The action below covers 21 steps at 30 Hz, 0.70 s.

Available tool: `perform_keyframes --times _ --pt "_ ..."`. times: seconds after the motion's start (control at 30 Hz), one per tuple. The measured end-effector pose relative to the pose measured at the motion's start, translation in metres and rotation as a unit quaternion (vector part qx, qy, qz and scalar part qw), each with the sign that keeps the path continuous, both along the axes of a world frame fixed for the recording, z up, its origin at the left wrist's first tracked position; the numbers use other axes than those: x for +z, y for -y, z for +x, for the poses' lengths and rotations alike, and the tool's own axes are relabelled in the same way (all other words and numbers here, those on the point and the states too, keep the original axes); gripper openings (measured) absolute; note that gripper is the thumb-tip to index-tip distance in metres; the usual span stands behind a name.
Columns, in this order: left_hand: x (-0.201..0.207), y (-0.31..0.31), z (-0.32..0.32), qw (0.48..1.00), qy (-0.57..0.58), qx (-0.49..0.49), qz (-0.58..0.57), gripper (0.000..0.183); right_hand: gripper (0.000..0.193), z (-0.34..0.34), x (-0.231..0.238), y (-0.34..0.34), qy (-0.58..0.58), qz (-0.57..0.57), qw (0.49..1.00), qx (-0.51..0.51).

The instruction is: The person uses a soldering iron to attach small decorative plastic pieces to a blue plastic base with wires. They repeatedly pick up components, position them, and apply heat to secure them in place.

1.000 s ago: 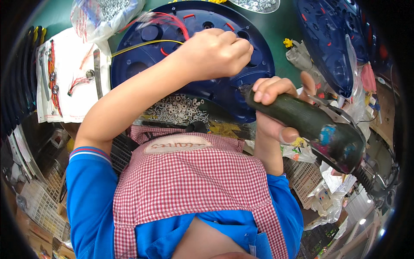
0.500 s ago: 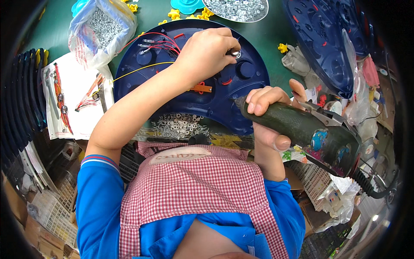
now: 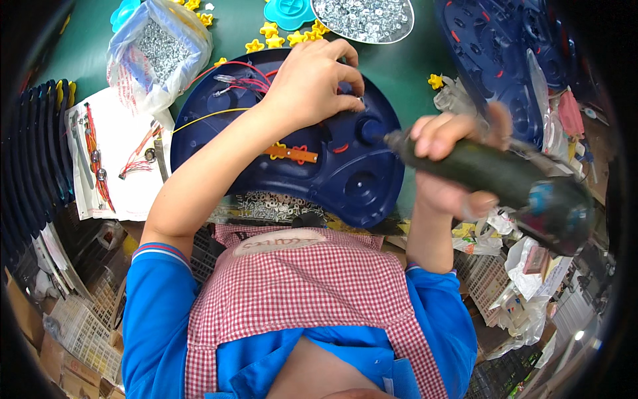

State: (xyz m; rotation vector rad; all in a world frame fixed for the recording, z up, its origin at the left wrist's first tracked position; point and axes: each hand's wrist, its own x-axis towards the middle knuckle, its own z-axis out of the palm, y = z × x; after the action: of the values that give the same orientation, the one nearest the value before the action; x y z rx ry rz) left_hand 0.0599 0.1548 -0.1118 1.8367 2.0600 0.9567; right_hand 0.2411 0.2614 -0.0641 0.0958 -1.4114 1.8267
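Observation:
My left hand (image 3: 316, 83) is over the upper part of a curved dark blue plastic shell (image 3: 266, 176), fingers curled and thumb close to a fingertip. What it pinches, if anything, is hidden. In my right hand (image 3: 452, 159) is a dark green electric screwdriver (image 3: 498, 173), blurred, its tip pointing left at a round post (image 3: 370, 130) in the shell; I cannot tell whether they touch. An orange-brown strip (image 3: 292, 153) with yellow and red loops lies inside the shell. Red wires with clear bulb-like ends (image 3: 229, 83) and a yellow wire (image 3: 206, 118) run near my left forearm.
A plastic bag of small metal parts (image 3: 159, 53) stands at the far left, a bowl of similar pieces (image 3: 362, 16) at the back. Yellow stars (image 3: 274, 42) lie near it. Loose screws (image 3: 279, 206) sit along the near edge. More blue shells (image 3: 492, 60) are at right; wired parts (image 3: 96, 156) at left.
The shell has shifted toward me and slightly left. The screwdriver has moved right and slightly upward in my right hand. A shiny piece at my left fingertips is out of sight.

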Motion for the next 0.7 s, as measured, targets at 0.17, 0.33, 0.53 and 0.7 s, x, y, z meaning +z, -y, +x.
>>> perform_keyframes --times 0.17,0.33,0.53,0.7 --pt "0.038 -0.025 -0.010 0.955 0.020 -0.056 -0.291 0.052 0.085 -0.052 0.000 -0.068 -0.077 0.049 0.987 -0.135" --pt "0.008 -0.015 -0.010 0.988 0.001 -0.089 -0.129 0.051 0.079 -0.095 -0.020 -0.086 0.040 0.151 0.965 -0.209" --pt "0.015 -0.027 -0.020 0.996 -0.066 0.057 -0.002 0.022 0.080 -0.091 -0.016 -0.084 -0.008 0.060 0.982 -0.181" --pt "-0.009 -0.074 -0.033 0.980 -0.137 0.068 0.128 0.015 0.084 -0.089 -0.008 -0.085 -0.033 0.071 0.984 -0.161"
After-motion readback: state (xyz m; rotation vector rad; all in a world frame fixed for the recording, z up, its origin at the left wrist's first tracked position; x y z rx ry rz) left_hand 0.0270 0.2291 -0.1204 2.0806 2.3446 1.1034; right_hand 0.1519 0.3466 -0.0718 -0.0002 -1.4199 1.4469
